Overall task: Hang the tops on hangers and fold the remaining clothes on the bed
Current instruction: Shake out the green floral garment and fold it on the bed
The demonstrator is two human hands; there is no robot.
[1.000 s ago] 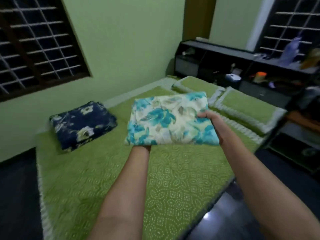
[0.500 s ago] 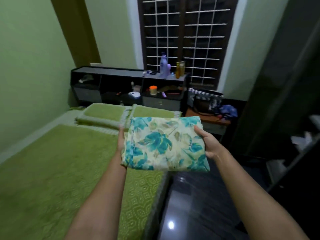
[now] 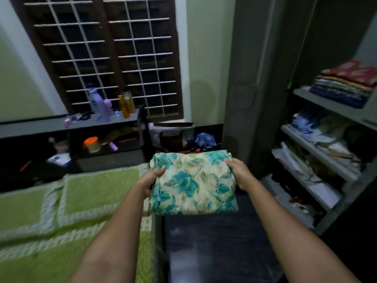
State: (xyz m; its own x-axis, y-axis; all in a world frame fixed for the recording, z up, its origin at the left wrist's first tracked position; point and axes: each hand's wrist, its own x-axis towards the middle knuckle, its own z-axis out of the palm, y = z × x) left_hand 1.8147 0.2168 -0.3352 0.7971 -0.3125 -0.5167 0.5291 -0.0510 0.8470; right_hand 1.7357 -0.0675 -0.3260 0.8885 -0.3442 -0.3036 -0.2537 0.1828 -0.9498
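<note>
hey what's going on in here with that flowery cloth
A person holds a folded teal floral garment flat between both hands: the left hand grips its left edge and the right hand its right edge. It hangs over the dark floor just past the green bed. An open wardrobe with stacked folded clothes stands to the right, probably where it goes next.
</note>
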